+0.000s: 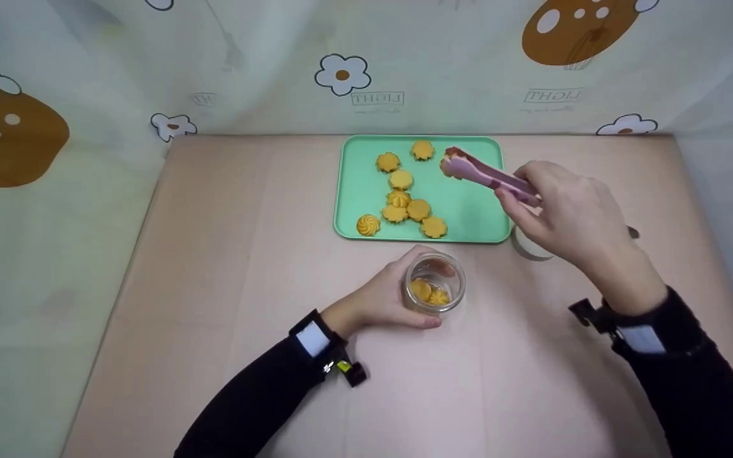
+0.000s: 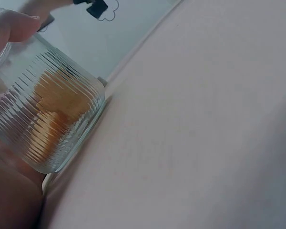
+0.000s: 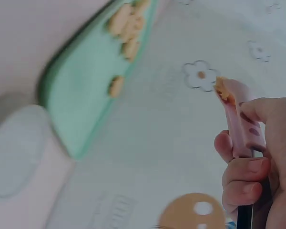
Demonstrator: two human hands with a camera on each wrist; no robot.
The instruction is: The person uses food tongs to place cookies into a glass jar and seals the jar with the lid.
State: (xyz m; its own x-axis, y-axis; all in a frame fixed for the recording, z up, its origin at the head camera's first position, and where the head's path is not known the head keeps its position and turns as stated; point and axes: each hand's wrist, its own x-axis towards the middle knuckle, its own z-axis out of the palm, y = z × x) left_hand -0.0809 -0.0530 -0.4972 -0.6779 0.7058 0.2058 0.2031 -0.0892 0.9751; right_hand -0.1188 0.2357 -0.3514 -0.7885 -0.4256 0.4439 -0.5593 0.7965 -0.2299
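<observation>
My left hand grips a clear glass jar in front of the tray, thumb on the near side. Golden cookies lie at the bottom of the jar; the left wrist view shows them through its ribbed wall. Up and to the right, my right hand holds pink tongs, thumb and fingers round them. A cookie is pinched between the tongs' tips, above the tray's right part. Several flower-shaped cookies are spread over the green tray, mostly left and centre.
A round whitish object, partly hidden under my right hand, stands by the tray's near right corner; it is blurred in the right wrist view. A patterned curtain hangs behind the pale table and along its sides.
</observation>
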